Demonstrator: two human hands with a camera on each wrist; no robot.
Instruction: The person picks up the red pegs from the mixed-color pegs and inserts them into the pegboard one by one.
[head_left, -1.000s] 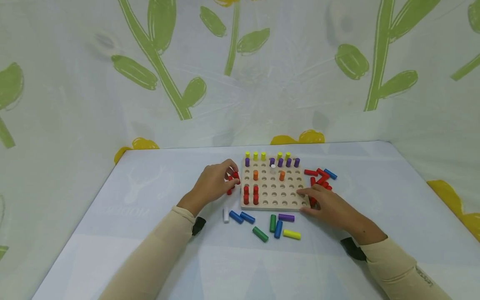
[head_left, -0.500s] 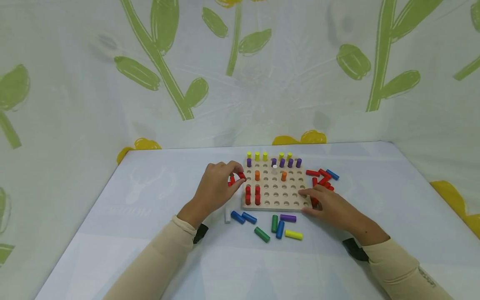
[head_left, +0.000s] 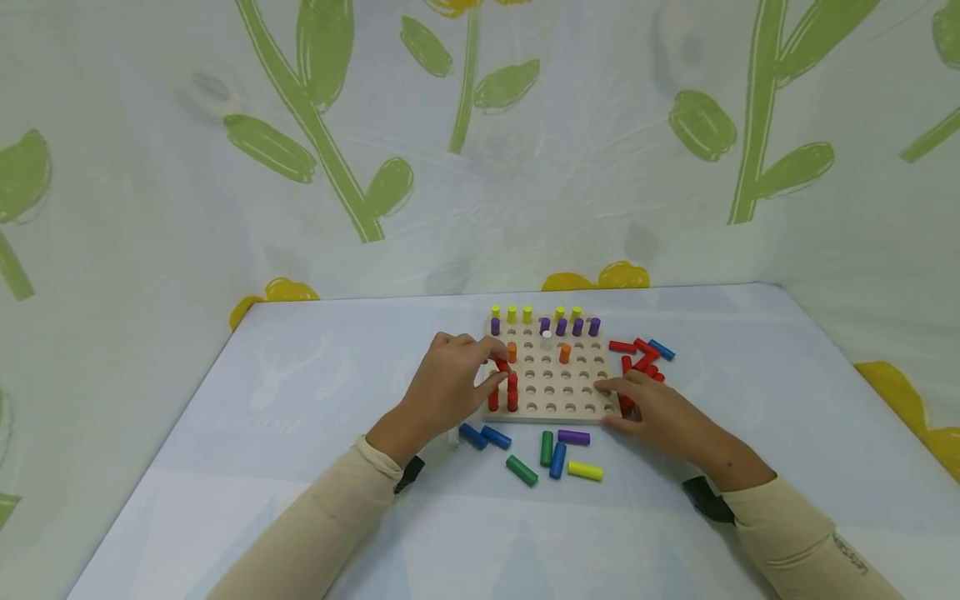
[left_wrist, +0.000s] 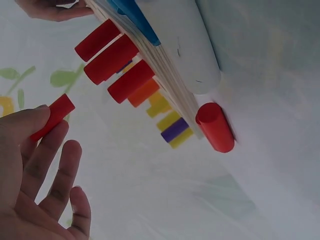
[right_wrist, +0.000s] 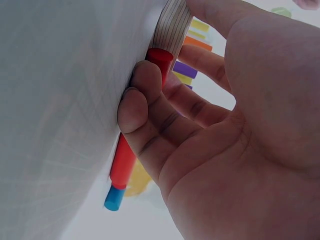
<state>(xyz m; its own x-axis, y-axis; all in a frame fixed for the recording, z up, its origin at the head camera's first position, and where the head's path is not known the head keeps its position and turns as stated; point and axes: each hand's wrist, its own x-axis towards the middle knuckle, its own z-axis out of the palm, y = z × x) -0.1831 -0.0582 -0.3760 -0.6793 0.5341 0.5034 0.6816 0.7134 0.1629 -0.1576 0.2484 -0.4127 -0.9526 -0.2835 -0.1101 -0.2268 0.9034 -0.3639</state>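
My left hand is over the left part of the wooden pegboard, pinching a red peg between thumb and fingers. The peg is tilted, close over red pegs standing at the board's front left; its other fingers are spread in the left wrist view. My right hand grips the board's front right corner, index finger on the top and thumb at the front edge. Its other fingers bend beside a red peg lying against the board. One loose red peg lies left of the board, hidden in the head view.
Yellow pegs and purple pegs stand along the back rows, with orange pegs and a white peg nearer. Loose blue pegs, green pegs and others lie in front. A red pile lies right.
My left hand has moved right with the red peg, from beside the board's left edge to over its left columns. My right hand has stayed at the corner.
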